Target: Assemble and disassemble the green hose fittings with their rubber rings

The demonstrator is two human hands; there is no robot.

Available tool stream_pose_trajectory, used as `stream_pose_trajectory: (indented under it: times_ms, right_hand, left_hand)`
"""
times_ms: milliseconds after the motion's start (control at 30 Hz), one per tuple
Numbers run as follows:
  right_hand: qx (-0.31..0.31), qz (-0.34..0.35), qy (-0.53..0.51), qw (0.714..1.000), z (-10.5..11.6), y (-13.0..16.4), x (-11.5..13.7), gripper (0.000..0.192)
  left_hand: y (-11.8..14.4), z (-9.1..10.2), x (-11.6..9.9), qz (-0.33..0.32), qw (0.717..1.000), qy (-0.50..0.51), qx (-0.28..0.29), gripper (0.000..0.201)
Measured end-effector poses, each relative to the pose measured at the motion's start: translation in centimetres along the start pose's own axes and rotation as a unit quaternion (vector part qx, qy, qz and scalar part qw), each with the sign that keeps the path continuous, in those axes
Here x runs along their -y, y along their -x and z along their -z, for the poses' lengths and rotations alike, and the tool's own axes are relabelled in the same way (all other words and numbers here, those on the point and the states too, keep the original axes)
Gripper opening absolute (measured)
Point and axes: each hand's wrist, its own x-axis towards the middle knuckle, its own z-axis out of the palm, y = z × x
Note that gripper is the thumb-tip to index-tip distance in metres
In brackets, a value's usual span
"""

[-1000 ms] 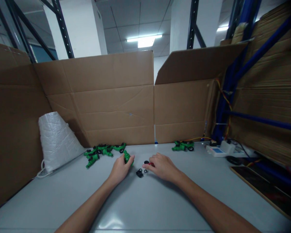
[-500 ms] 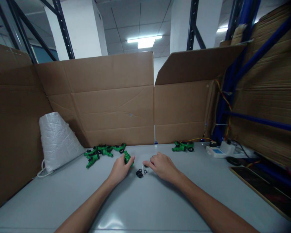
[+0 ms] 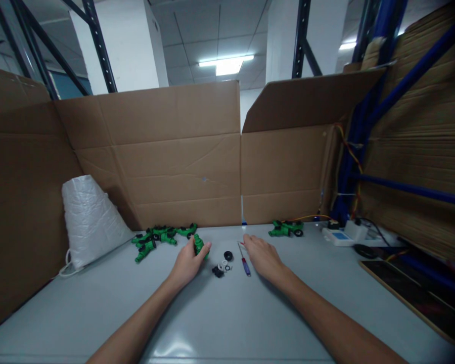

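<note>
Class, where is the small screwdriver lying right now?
The screwdriver lies on the grey table, just left of the right hand, beside small black rings.

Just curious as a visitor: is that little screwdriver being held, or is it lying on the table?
Lying on the table. The screwdriver rests flat beside the right hand, whose fingers are spread and not wrapped around it.

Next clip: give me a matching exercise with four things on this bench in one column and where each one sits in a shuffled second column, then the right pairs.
Things
1. green fitting
2. small screwdriver
3. white woven bag
4. pile of green fittings

Places
A. leaning at the cardboard wall on the far left
B. in the left hand
C. loose on the table, left of the held one
D. flat on the table beside the right hand

Pairs: 1-B, 2-D, 3-A, 4-C
</note>
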Motion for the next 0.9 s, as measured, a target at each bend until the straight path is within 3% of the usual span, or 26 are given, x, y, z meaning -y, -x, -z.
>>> stream_pose_trajectory:
  times_ms: [233,400,533,767,900]
  right_hand:
    - [0.014,-0.038,0.056,0.998,-0.6,0.0,-0.6,0.044]
    - [-0.023,-0.026,0.043,0.998,-1.0,-0.3,-0.7,0.03]
    - [-0.072,0.012,-0.006,0.997,-1.1,-0.5,0.1,0.019]
    - [-0.111,0.101,-0.18,0.972,-0.7,0.2,2.7,0.015]
    - [-0.12,0.109,-0.218,0.962,-0.7,0.5,3.2,0.016]
  left_hand:
    - [0.2,0.3,0.2,0.016,0.999,0.001,0.03,0.056]
    - [0.4,0.2,0.3,0.015,0.999,0.005,0.048,0.054]
    - [0.4,0.4,0.2,0.025,0.999,-0.009,0.03,0.048]
    - [-0.2,0.3,1.6,-0.099,0.992,-0.052,0.05,0.046]
    - [-0.3,-0.1,1.9,-0.11,0.99,-0.071,0.055,0.048]
